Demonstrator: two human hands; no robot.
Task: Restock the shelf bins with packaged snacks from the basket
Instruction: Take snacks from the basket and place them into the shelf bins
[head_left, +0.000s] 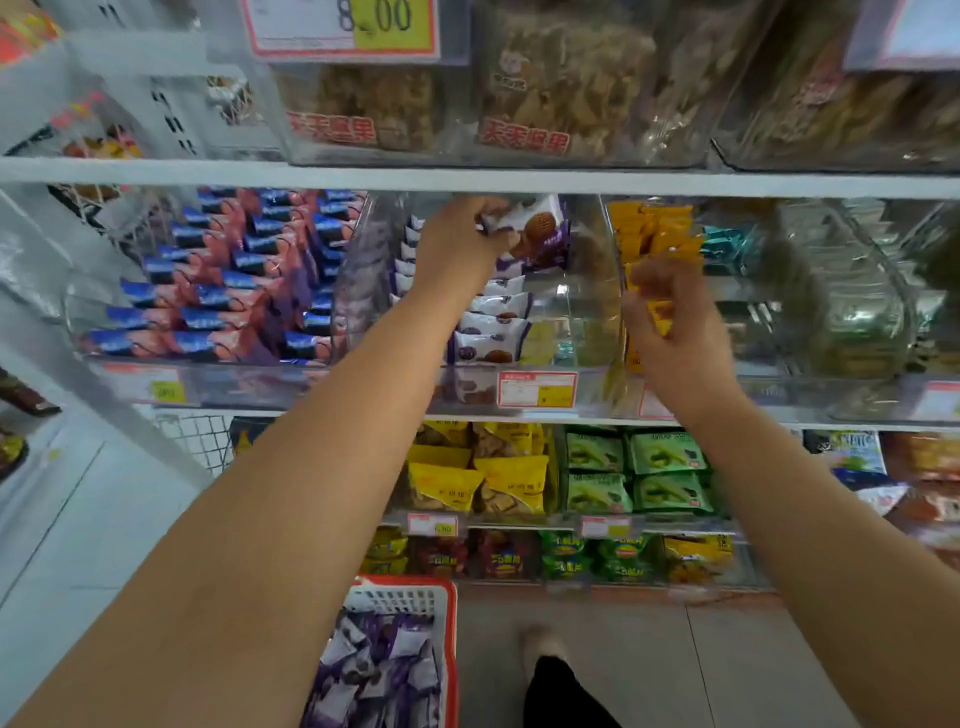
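My left hand (462, 239) reaches deep into the clear middle bin (576, 322) on the second shelf and grips a purple-and-white snack pack (540, 234) near the back. A row of the same packs (493, 325) lines the bin's left side; its right side is bare. My right hand (670, 322) hovers blurred at the bin's right wall, fingers loosely curled, with nothing plainly in them. On the floor below stands the red-rimmed basket (451, 649), holding several purple-and-white packs (379, 670).
Blue-and-pink packs (218, 291) fill the bin to the left, yellow packs (654, 228) the bin to the right. The shelf above (467, 176) hangs low over my left hand. Yellow and green bags (561, 473) sit on lower shelves. My foot (545, 654) is beside the basket.
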